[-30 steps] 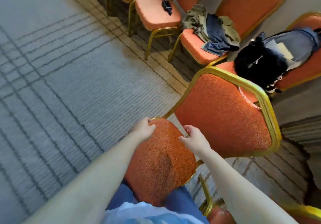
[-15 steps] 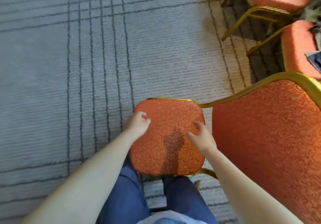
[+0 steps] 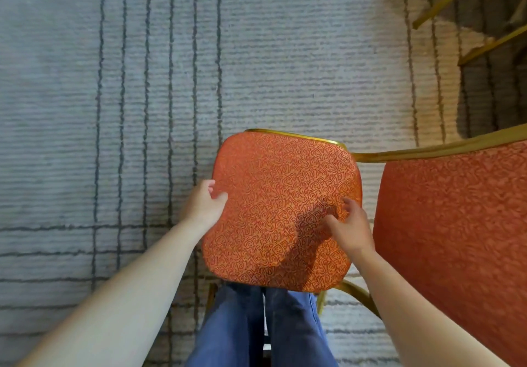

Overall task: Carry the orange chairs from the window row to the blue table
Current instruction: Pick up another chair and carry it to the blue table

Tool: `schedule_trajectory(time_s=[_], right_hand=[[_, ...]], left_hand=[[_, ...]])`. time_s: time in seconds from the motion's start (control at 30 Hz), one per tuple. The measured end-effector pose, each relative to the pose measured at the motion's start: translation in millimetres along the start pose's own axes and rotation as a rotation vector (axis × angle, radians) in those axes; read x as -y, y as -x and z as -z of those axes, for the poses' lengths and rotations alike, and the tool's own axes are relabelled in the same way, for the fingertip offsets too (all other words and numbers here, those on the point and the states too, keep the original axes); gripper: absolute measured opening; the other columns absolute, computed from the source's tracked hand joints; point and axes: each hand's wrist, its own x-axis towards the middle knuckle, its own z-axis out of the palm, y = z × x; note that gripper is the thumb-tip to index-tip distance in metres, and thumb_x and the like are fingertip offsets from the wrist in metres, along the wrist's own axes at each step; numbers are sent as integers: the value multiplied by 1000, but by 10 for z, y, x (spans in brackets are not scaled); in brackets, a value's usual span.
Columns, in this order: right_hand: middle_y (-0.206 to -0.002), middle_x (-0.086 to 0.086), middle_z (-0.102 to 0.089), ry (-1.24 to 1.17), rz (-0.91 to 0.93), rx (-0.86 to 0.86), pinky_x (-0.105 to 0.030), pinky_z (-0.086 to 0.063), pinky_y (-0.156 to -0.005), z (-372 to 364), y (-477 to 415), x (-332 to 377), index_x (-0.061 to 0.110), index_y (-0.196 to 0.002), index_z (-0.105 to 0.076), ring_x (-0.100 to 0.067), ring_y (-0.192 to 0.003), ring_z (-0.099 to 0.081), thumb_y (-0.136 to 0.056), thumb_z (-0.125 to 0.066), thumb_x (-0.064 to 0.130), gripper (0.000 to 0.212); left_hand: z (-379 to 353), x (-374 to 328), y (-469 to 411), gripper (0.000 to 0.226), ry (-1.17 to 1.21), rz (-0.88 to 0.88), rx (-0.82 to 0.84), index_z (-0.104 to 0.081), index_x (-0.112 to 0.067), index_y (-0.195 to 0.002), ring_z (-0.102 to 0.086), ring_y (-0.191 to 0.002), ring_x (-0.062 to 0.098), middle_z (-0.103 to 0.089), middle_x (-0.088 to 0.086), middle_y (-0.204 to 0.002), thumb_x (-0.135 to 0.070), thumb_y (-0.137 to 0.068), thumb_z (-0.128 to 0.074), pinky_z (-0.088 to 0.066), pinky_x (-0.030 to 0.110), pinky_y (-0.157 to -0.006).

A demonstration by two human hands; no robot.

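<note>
On the left we see the grey carpet, ribbed and crossed by thin dark lines. Over it our left arm reaches forward, and the left hand holds the left edge of the seat: the thumb lies on top of the cushion and the fingers curl round the rim, grasping it. The orange chair is right in front of us, its seat above our jeans and over the carpet; we cannot tell whether its feet touch the floor. The seat is a rounded square of orange cloth with a fine darker swirl pattern, and a gold frame runs along its far edge and on to the right. Our right hand sits at the seat's right edge, thumb spread onto the cushion and fingers bent down into the cloth, grasping the seat beside the back; it throws a shadow to its left. Further right rises the chair's backrest, in the same patterned orange, close beside our right forearm. At the top right corner, thin gold legs of another chair stand on the carpet, well apart from ours.
</note>
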Motion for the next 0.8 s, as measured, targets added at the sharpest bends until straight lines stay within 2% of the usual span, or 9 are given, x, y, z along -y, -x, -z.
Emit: schedule_trajectory(time_s=[0.1, 0.2, 0.33, 0.4, 0.47, 0.53, 0.6, 0.7, 0.8], right_hand=[[-141, -14, -51, -55, -43, -40, -42, -43, -105, -67, -281, -148, 10, -146, -43, -30, -126, -53, -86, -70, 21, 68], [-133, -13, -55, -60, -40, -54, -39, -43, -101, -97, -511, -301, 9, -137, -50, -31, -122, -55, -83, -73, 22, 60], [-134, -9, -55, -79, -12, -64, -44, -42, -107, -160, -753, -512, 13, -140, -46, -25, -124, -53, -64, -71, 47, 87], [-139, -7, -53, -140, -22, -76, -44, -41, -110, -190, -834, -579, 14, -145, -39, -23, -127, -52, -59, -71, 51, 99], [-145, -6, -50, -211, -34, -74, -42, -39, -112, -228, -906, -641, 15, -150, -29, -21, -130, -50, -66, -76, 44, 100], [-147, -5, -47, -266, -56, -74, -38, -37, -113, -276, -980, -708, 15, -152, -25, -20, -132, -48, -77, -80, 35, 95], [-143, -4, -51, -296, -89, -83, -36, -39, -111, -318, -1089, -814, 14, -150, -32, -19, -128, -51, -80, -81, 34, 88], [-124, 0, -62, -375, -111, -91, -29, -48, -99, -324, -1141, -861, 13, -137, -49, -13, -110, -61, -76, -84, 33, 73], [-106, 10, -69, -463, -116, -68, -19, -53, -82, -327, -1160, -900, 20, -121, -61, 0, -92, -67, -76, -85, 30, 52]], left_hand=[[-185, 248, -286, 67, -1, 23, 20, -52, -12, -130, -62, -106, 26, -60, 10, -124, -46, -72, -58, -49, 45, -95], [-326, 346, -439, 66, 2, 34, -7, -48, -12, -133, -61, -108, 27, -61, 10, -123, -42, -76, -62, -48, 45, -97], [-498, 356, -578, 50, 104, 35, -62, -47, -9, -132, -60, -108, 24, -62, 7, -120, -27, -88, -63, -45, 34, -95], [-549, 367, -620, 50, 161, 28, -81, -49, -12, -129, -60, -106, 21, -62, 3, -117, -34, -87, -65, -45, 32, -94], [-582, 406, -675, 56, 218, 30, -85, -52, -16, -125, -62, -104, 21, -64, 1, -114, -47, -81, -68, -47, 36, -96], [-593, 463, -725, 64, 243, 61, -86, -57, -20, -120, -65, -101, 21, -68, 1, -110, -60, -72, -69, -50, 42, -95], [-635, 523, -788, 75, 257, 90, -87, -60, -23, -117, -66, -97, 19, -69, -1, -108, -73, -62, -69, -52, 40, -92], [-661, 526, -829, 63, 275, 113, -123, -62, -21, -115, -65, -93, 15, -69, -2, -105, -65, -71, -69, -51, 28, -83], [-687, 514, -867, 59, 329, 109, -137, -65, -22, -113, -66, -88, 11, -69, -5, -99, -63, -70, -71, -50, 24, -77]])
